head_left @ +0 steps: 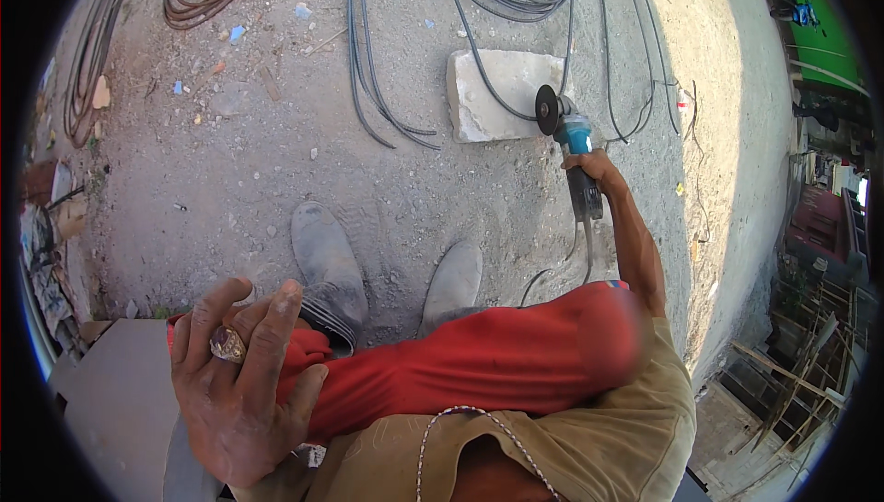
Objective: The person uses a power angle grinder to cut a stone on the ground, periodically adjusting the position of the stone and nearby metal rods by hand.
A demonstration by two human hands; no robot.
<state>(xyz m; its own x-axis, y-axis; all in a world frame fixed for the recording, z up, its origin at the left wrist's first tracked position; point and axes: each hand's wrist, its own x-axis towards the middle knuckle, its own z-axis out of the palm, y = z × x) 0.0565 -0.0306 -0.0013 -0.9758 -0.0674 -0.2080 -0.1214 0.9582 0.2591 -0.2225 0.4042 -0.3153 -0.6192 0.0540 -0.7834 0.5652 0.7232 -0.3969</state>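
My right hand [594, 167] is wrapped round the body of a teal and black angle grinder [578, 138], held out ahead at the right. Its dark cutting disc [547, 110] is over the right end of a pale concrete block [497, 113]. A thin steel rod [488, 81] curves across the block towards the disc; whether they touch I cannot tell. Close to me at the lower left, my left hand [235, 378] is raised with its fingers apart and slightly bent, holding nothing. A large ring [227, 344] is on one of its fingers.
Bent steel rods [368, 87] and a larger coil of rods [525, 5] lie on the dusty ground. Brownish rods [216, 5] are at the far left. A power cord [587, 249] trails from the grinder. My grey boots [327, 244] stand behind the block; cut poles are at the right.
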